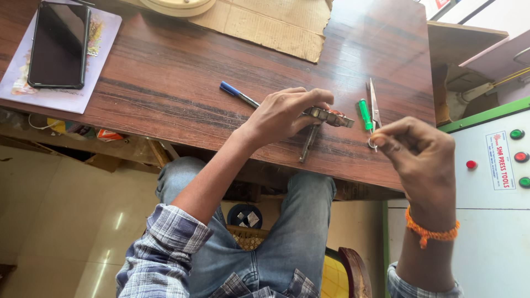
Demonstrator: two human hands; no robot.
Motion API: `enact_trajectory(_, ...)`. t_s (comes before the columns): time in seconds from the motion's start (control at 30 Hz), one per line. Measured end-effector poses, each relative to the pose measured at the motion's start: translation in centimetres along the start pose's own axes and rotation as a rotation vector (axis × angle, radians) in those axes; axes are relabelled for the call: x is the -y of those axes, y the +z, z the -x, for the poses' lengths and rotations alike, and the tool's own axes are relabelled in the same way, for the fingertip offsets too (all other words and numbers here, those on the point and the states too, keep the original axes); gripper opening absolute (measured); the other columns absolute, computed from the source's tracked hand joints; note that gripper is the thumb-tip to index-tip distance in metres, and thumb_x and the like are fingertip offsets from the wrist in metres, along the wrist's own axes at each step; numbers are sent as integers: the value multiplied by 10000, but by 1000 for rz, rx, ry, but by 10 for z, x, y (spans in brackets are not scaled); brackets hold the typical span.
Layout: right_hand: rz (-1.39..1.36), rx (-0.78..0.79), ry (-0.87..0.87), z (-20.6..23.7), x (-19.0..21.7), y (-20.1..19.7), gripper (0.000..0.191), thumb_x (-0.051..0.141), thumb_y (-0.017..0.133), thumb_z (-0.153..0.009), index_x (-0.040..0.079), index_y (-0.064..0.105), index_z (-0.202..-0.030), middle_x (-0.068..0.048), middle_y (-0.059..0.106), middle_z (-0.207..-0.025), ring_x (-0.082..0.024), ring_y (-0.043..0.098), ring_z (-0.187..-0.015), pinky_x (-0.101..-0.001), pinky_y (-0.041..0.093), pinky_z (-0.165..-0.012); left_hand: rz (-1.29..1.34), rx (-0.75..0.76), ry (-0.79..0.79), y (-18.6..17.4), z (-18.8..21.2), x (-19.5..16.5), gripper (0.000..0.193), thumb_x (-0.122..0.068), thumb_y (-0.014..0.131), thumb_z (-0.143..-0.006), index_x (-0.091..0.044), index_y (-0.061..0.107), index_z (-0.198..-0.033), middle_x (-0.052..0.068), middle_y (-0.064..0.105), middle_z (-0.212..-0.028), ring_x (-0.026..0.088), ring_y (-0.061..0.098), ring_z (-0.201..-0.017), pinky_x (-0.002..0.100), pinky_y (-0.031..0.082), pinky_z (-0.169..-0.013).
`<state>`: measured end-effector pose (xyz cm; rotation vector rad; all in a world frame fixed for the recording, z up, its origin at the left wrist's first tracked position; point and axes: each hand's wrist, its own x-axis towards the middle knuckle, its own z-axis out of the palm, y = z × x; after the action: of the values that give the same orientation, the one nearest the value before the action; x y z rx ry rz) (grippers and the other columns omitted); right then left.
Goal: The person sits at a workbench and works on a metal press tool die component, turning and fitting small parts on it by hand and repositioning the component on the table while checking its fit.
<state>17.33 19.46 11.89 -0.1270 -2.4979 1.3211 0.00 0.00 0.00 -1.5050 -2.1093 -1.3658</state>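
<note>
Our left hand [281,113] pinches a metal tool [329,117] on the table [165,77] near its front edge. Our right hand [422,154], raised just beside it, nips a small ring [372,143] between fingertips. Scissors [375,105], a green screwdriver [365,114] and a pen [238,94] lie near; a phone [59,44] sits well apart.

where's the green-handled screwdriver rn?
In the head view, the green-handled screwdriver lies on the wooden table, right of centre, beside the scissors, between the left hand and the right hand.
</note>
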Motion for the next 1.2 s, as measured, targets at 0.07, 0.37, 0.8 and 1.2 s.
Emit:
enact_trajectory(0.07,-98,-78,88,-4,-4,3,92,53,732,-989,-25,706,-1030,-33,695,-853,-32,542,-692,-183,410,-591,-60,26,6,-5,-1,-7,446,-194,758,-942,-208,581,-1351,-15,747,-1114,187,690,-1105,358,575,-979)
enact_trajectory(0.37,-146,-94,168,2,-14,12,78,60,755,-953,-2,724,-988,41,590,-723,3,412,-584,-184,288,-495,61,56,44,-21,-11,-10,354,-140,788,-877,-138,707,-1221,55,738,-1119,257,682,-1081,406,558,-948)
enact_trajectory(0.8,140,-44,149,33,-12,43,77,56,752,-910,32,781,-978,61,625,-691,-2,464,-598,-211,376,-518,275,228,-56,-30,-24,3,370,-184,834,-828,-168,740,-1186,10,758,-989,188,693,-963,382,554,-883)
enact_trajectory(1.2,137,5,-7,37,-15,51,124,21,723,-916,42,785,-1022,-8,785,-805,-10,666,-682,-206,508,-580,256,206,-32,-27,-23,3,372,-213,838,-823,-166,740,-1179,12,765,-992,210,695,-1002,405,546,-917)
